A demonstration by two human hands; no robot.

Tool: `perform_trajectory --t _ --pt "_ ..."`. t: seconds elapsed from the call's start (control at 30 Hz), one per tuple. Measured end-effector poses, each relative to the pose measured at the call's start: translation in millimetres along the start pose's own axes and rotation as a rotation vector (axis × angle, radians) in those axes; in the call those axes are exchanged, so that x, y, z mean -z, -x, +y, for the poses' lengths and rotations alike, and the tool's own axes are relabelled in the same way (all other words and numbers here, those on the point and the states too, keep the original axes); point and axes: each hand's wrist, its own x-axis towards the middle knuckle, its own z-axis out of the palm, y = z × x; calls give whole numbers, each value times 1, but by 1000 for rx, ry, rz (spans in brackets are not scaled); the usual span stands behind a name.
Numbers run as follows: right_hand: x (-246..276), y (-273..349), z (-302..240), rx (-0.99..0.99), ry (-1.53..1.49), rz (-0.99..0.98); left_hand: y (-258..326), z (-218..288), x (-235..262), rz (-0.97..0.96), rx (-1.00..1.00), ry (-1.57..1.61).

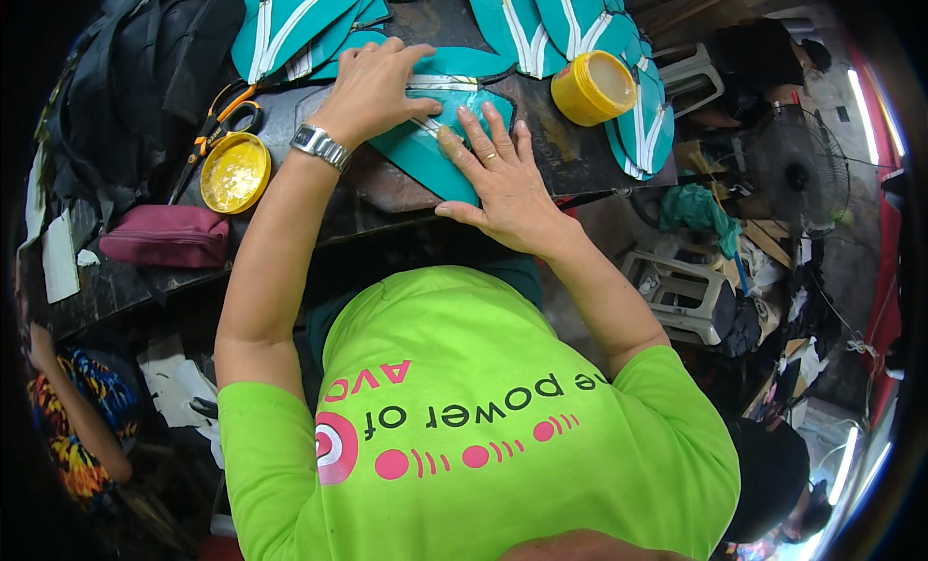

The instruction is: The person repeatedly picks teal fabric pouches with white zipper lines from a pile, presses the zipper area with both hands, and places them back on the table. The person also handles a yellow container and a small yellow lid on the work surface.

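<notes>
Through the head camera I see both hands over the middle of the dark, worn tabletop (pixel 567 157). Beneath them lies the smooth teal panel with rounded edges (pixel 435 167), near the tabletop's front edge, with white strips (pixel 443 83) running across its upper part. The left hand (pixel 372 89) arches over the panel's upper left side, unclenched, its thumb and forefinger well apart; a silver metal wristwatch (pixel 323 147) circles that wrist. The right hand (pixel 503 180) rests palm down on the panel's right side, fingers spread and gripping nothing, with a thin gold-coloured ring (pixel 490 156) on one finger. Beyond the hands I make out overlapping teal pieces with white strips (pixel 575 25), and just beside those on the right stands an open, round yellow tub (pixel 592 89). Left of the left forearm I have a round yellow lid smeared with whitish residue (pixel 235 172), touching or almost touching a pair of orange-and-black-handled scissors (pixel 230 109); I cannot tell which. A maroon fabric pouch (pixel 166 236) lies near the lid, below a heap of black cloth (pixel 126 73).
</notes>
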Motion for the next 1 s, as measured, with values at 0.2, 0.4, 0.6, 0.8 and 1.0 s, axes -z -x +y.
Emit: perform_trajectory --t 0.2,0.4,0.6,0.8,1.0 --pt "-3 0 2 3 -28 -16 0 -8 -3 58 57 -73" --pt "-5 3 -5 -48 -30 47 -2 2 17 251 -104 193" --pt "-1 -21 3 42 67 47 14 -14 15 519 -141 135" --pt "-3 -39 19 95 96 -62 17 -45 -11 396 119 171" --pt "-4 -24 14 136 -62 -99 18 -50 -18 434 79 144"
